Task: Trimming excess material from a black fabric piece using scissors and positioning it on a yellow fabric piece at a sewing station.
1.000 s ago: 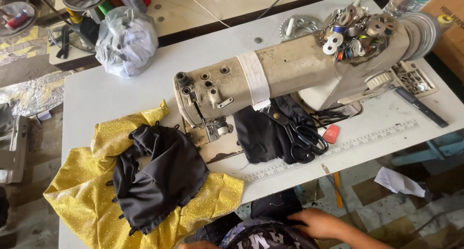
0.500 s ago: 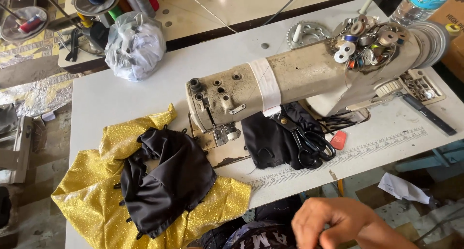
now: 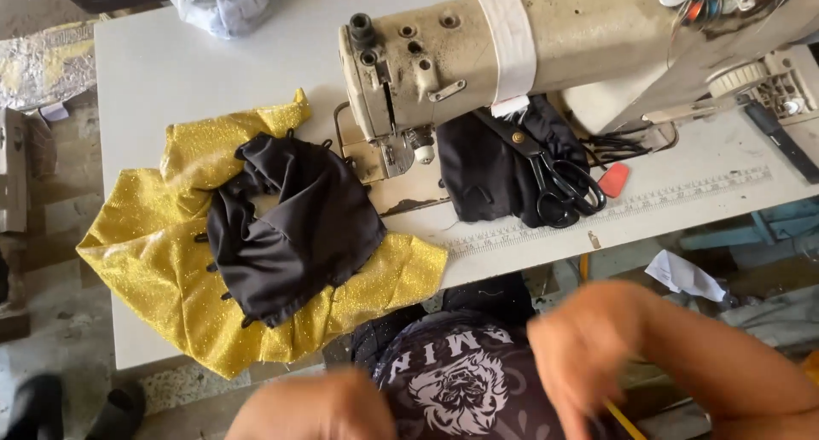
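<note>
Both hands are hovering low at the table's near edge, blurred: the right hand (image 3: 589,355) and the left hand (image 3: 328,406), grip impossible to tell on either. Nearest them, smooth black fabric (image 3: 294,231) is lying crumpled on glittery yellow cloth (image 3: 162,252), left of the worn beige sewing machine (image 3: 512,47). Black scissors (image 3: 559,184) are resting on dark cloth.

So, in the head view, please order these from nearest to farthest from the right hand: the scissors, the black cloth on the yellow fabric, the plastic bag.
From the right hand:
1. Scissors, directly above it, under the machine arm.
2. Black cloth, to the left, lying on the yellow fabric.
3. Plastic bag, at the far top-left table edge.
</note>
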